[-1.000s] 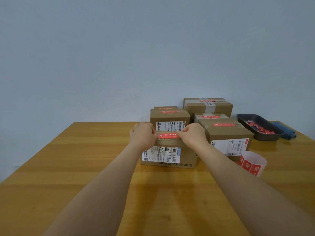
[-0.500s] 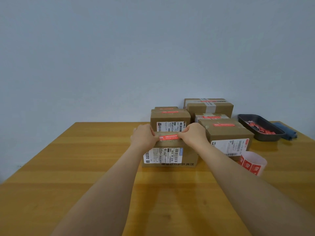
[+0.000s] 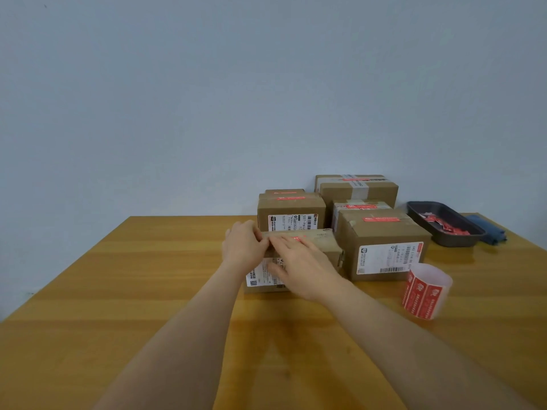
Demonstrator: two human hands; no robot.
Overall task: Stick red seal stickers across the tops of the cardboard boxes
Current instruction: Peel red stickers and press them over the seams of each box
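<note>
Two bare forearms run in from the lower edge, sleeveless as far as shown, ending in the left hand (image 3: 244, 247) and right hand (image 3: 305, 269), unadorned fingers (image 3: 284, 241).

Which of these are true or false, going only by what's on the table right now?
1. The roll of red stickers stands right of the front box. True.
2. The dark tray is empty. False: red scraps lie in it.
3. The right hand lies flat on the front box. True.
4. The left hand rests on the bare table. False: it touches the box's top left edge.
5. No other box has a red seal. False: several do.
</note>
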